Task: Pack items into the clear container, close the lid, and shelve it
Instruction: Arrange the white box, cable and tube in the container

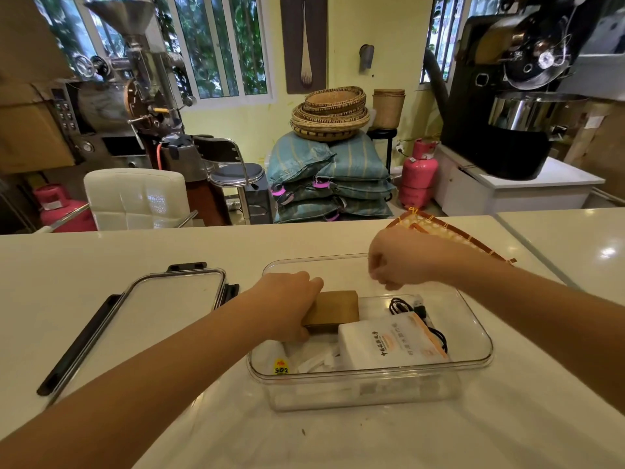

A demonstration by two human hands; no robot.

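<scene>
A clear container (473,362) stands open on the white counter in front of me. Inside it my left hand (291,304) grips a flat brown box (338,308) at the container's left side. A white packet with orange print (389,343), a coiled black cable (411,308) and a small item with a yellow 502 label (281,367) also lie inside. My right hand (395,262) hovers over the container's far edge, fingers curled with nothing visible in them. The container's lid (172,299), clear with black clasps, lies flat to the left.
A woven rattan tray (446,233) lies on the counter behind my right wrist. Beyond the counter stand a white chair (135,198), stacked sacks (324,177), pink gas cylinders (417,174) and roasting machines on both sides.
</scene>
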